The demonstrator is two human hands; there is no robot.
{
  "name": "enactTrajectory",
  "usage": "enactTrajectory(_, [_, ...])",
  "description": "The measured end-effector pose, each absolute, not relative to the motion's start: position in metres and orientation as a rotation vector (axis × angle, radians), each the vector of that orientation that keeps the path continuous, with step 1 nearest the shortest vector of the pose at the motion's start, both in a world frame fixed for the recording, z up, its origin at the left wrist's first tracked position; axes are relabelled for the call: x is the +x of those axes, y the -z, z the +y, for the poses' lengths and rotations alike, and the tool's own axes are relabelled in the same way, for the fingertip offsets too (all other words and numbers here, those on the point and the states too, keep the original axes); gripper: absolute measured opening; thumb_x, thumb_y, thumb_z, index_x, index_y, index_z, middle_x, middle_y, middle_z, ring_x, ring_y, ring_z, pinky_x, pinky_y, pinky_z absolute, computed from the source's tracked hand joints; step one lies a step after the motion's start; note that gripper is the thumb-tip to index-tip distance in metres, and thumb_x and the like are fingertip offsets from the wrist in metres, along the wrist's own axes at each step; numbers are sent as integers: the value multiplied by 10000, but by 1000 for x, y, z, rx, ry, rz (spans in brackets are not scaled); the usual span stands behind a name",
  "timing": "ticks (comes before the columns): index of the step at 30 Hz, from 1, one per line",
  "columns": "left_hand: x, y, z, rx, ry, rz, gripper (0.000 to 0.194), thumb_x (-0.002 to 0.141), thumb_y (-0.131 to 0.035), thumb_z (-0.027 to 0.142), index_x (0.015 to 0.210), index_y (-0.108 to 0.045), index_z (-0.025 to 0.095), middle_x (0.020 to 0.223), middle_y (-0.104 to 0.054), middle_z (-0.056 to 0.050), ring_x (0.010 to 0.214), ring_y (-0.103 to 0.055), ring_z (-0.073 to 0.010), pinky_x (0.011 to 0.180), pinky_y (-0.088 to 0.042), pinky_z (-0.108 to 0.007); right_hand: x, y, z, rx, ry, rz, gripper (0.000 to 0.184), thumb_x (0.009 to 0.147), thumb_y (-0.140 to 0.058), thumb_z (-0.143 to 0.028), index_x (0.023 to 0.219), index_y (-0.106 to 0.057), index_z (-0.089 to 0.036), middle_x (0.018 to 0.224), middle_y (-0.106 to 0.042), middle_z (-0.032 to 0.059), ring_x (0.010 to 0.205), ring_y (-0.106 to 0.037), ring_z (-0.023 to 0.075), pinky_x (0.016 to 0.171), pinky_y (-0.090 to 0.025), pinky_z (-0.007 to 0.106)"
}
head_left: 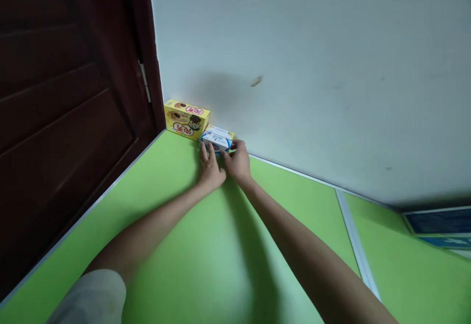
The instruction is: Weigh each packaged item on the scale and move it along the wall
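Head: carton (218, 140) beside “泡芙” box (186, 121)

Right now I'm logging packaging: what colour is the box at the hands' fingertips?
The box is mainly white with blue, seen best in the head view.

The left grip (210, 171) and right grip (239, 161) touch a white-blue box (218, 139).

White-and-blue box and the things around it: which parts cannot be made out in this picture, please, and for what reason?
All in the head view:
White-and-blue box: lower front, partly covered by fingers of the left hand; its fine print is too small.
Yellow box: part of its right end, behind the white-and-blue box.
Door: cut off by the left and top edges.
Dark blue panel: cut off by the right edge.
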State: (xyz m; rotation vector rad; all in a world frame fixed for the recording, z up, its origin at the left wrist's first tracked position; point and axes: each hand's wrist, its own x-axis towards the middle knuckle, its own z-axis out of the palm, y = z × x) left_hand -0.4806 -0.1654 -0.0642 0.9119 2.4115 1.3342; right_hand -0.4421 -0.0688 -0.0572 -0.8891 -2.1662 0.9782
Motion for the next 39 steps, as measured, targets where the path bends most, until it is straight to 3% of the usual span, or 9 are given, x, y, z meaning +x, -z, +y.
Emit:
enactTrajectory(4, [-477,65,-161,935,-1158,2546,895,684,-565,79,1468,-133,105,1567,20,-165,1415,-155,-359,1132,-251,-456,-444,66,-64,-942,-1026,-2155,337,752,-565,-309,1049,-499,-164,946,-622,72,689,-573,177,694,-486,343])
enactTrajectory(8, [-476,63,-161,920,-1083,2585,915,677,-582,90,1472,-127,100,1568,39,-157,1405,-181,-375,1133,-251,-449,-445,64,-63,-1004,-1060,-2175,307,750,-581,-318,1006,-530,-157,872,-636,59,771,-596,202,729,-488,344])
enactTrajectory(14, [-470,48,-180,915,-1153,2526,832,704,-548,36,1449,-177,51,1557,-7,-206,1431,-112,-314,1163,-201,-395,-422,32,-77,-1019,-1127,-2313,365,757,-570,-196,1110,-544,-103,1020,-641,157,874,-618,240,789,-486,392])
enactTrajectory(17, [-447,38,-203,1048,-1116,2458,719,688,-548,12,1378,-347,41,1540,-132,-217,1427,-136,-313,1168,-191,-394,-374,13,-96,-851,-1201,-2467,290,734,-572,-99,1020,-620,-104,988,-667,149,838,-632,222,776,-490,358])
enactTrajectory(20, [-405,24,-230,1301,-1004,2285,555,709,-528,32,1263,-502,68,1487,-306,-193,1410,-217,-298,1162,-204,-418,-304,-4,-122,-663,-1293,-2594,207,701,-600,-49,878,-678,-123,858,-699,82,763,-637,183,738,-497,299])
enactTrajectory(25, [-315,-19,-265,1653,-671,1781,515,819,-473,164,1333,-440,165,1313,-541,-127,1238,-477,-259,1080,-345,-458,-178,-39,-155,-396,-1433,-2707,210,773,-535,-56,892,-694,-126,918,-702,63,812,-637,158,766,-496,276])
enactTrajectory(28, [-263,-47,-272,1636,-476,1587,525,860,-478,269,1374,-380,231,1318,-543,-96,1199,-514,-252,1037,-394,-432,-106,-59,-166,-372,-1535,-2714,248,812,-524,-99,1004,-680,-119,1021,-692,92,888,-640,174,797,-490,276])
enactTrajectory(32, [-201,-66,-261,1757,-318,1417,430,841,-481,230,1271,-473,238,1215,-597,-71,1104,-557,-227,976,-433,-376,-25,-67,-177,-471,-1659,-2582,308,816,-563,-155,1111,-648,-126,1122,-667,111,1024,-618,199,893,-460,288])
enactTrajectory(39, [-104,-50,-205,1795,-314,1258,341,788,-421,99,1085,-546,207,1020,-644,-51,966,-605,-204,886,-478,-351,66,-36,-167,-623,-1721,-2131,299,780,-476,-55,981,-685,-128,1012,-675,64,914,-613,154,854,-471,281])
